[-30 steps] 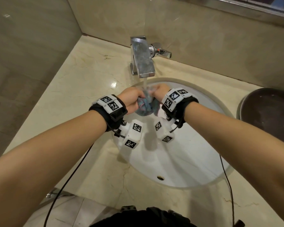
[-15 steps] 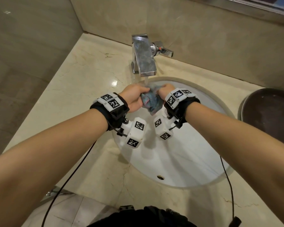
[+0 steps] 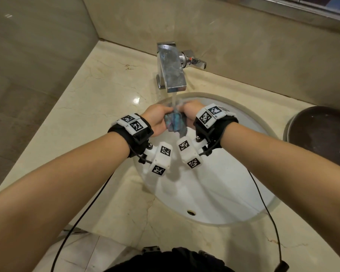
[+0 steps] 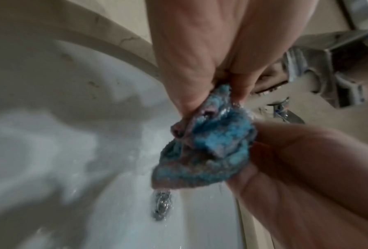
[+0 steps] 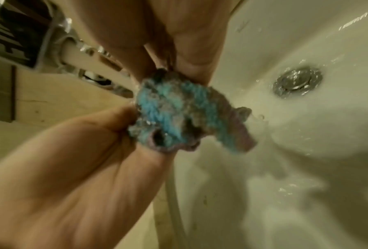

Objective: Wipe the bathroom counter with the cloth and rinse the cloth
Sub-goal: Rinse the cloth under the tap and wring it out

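A wet, bunched blue and grey cloth (image 3: 174, 122) hangs over the white sink (image 3: 214, 189), right under the water stream from the chrome tap (image 3: 172, 71). My left hand (image 3: 161, 117) grips its left side and my right hand (image 3: 188, 111) grips its right side. In the left wrist view the left hand's thumb and fingers (image 4: 189, 67) pinch the top of the cloth (image 4: 208, 148), and water drips off it. In the right wrist view the right hand (image 5: 179, 42) pinches the cloth (image 5: 179, 114) from above.
Beige marble counter (image 3: 98, 107) surrounds the sink, with walls at the left and back. A dark round tray (image 3: 322, 134) sits on the counter at the right. The chrome drain (image 5: 297, 81) lies below the cloth, with water running into it. The tap lever (image 3: 196, 62) points right.
Both hands have moved a little farther under the tap with the cloth, and the cloth is squeezed into a tighter bunch between them.
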Available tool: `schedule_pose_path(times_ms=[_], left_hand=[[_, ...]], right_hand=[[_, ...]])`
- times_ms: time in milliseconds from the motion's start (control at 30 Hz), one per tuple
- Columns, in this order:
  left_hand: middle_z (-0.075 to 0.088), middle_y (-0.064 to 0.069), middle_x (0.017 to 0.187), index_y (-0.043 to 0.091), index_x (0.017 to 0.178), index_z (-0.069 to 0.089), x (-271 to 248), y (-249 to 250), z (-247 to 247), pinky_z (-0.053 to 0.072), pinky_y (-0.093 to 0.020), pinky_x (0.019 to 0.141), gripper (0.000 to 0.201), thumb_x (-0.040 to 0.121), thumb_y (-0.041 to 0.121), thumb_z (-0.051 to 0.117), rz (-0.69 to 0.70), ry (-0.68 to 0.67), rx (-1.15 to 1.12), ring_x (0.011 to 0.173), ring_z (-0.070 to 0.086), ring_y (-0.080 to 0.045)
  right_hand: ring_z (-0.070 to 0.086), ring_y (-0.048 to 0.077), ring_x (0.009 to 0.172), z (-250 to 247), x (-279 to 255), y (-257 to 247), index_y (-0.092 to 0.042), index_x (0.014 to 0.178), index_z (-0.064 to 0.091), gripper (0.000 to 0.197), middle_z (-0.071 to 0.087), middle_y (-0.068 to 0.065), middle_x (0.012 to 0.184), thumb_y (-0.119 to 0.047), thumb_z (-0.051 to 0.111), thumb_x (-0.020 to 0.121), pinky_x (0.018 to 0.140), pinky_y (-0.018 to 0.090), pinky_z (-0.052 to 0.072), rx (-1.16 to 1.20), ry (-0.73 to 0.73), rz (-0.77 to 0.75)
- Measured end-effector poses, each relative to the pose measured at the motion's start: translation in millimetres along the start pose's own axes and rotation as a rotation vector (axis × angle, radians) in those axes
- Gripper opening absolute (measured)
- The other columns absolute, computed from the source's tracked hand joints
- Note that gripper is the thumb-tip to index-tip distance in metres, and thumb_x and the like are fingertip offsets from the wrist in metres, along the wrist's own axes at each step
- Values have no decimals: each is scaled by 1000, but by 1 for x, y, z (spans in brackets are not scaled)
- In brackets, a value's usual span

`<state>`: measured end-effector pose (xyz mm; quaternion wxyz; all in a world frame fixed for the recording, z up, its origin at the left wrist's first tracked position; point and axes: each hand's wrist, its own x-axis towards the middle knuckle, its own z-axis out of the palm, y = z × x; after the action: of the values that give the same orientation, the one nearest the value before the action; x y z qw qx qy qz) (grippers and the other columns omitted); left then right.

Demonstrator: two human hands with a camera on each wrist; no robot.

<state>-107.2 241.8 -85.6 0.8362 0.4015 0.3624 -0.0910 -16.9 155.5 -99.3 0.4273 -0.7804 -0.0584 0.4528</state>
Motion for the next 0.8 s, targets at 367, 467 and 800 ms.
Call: schedule_pose_path(times_ms=[367, 467, 800], left_hand=[[60, -16, 96, 3, 122, 45, -5, -6, -14, 47, -21, 39, 29, 95, -1, 35, -33, 35, 286, 79, 59, -25], [58, -16, 108, 9, 134, 38, -4, -7, -20, 47, -33, 54, 49, 89, 3, 54, -73, 134, 609, 89, 54, -30], [61, -2, 119, 18, 125, 52, 18, -11, -12, 48, -32, 98, 90, 45, 47, 82, 268, 247, 1103, 112, 58, -21]], right_hand=[[57, 32, 111, -10, 9, -4, -20, 86, 58, 9, 55, 6, 98, -14, 54, 91, 105, 47, 42, -12, 63, -34], [59, 37, 109, -9, 3, -14, -19, 75, 58, 20, 63, 16, 98, -8, 54, 91, 103, 51, 44, 88, 26, -37], [62, 25, 83, -12, -26, -27, -3, 105, 55, 16, 61, 15, 95, -2, 45, 93, 71, 31, 55, 322, -253, -19]])
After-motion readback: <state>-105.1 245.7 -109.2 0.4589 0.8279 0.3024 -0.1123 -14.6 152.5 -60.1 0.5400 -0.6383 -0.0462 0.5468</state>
